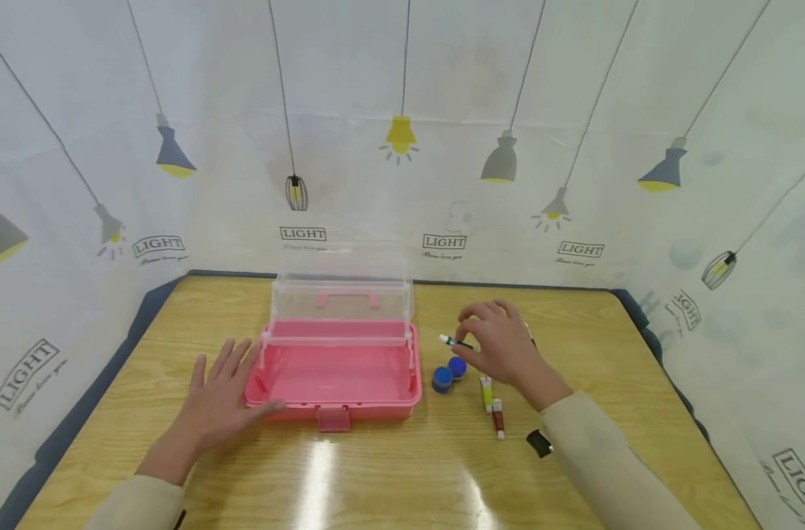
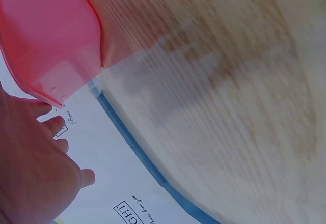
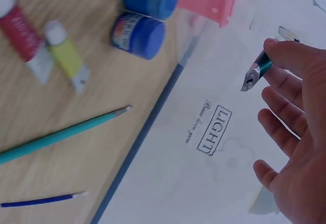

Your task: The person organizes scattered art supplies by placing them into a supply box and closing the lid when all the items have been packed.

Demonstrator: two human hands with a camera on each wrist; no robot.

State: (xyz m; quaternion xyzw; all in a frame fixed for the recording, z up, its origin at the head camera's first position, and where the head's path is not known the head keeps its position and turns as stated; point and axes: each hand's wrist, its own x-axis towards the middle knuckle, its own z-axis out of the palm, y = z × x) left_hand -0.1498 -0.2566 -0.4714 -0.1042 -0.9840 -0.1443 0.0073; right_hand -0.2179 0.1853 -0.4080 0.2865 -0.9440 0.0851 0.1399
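Note:
My right hand [image 1: 504, 346] pinches a small green paint tube [image 3: 261, 67] with a white cap between thumb and fingertips, held above the table to the right of the box. A pink plastic box [image 1: 342, 372] stands with its clear lid [image 1: 349, 298] raised at the back; its inside shows no contents. My left hand [image 1: 219, 401] lies at the box's left front corner, fingers spread and straight along its side, thumb over the front rim. Two blue paint jars [image 1: 443, 380] stand beside the box. Nearer me lie a yellow paint tube [image 1: 486, 394] and a dark red one [image 1: 498, 419].
A green paintbrush [image 3: 61, 134] and a thinner blue one [image 3: 43, 200] lie on the wooden table [image 1: 389, 478], mostly hidden behind my right hand in the head view. A small black object [image 1: 540, 443] sits by my right sleeve. Printed sheeting [image 1: 349, 96] surrounds the table's back and sides.

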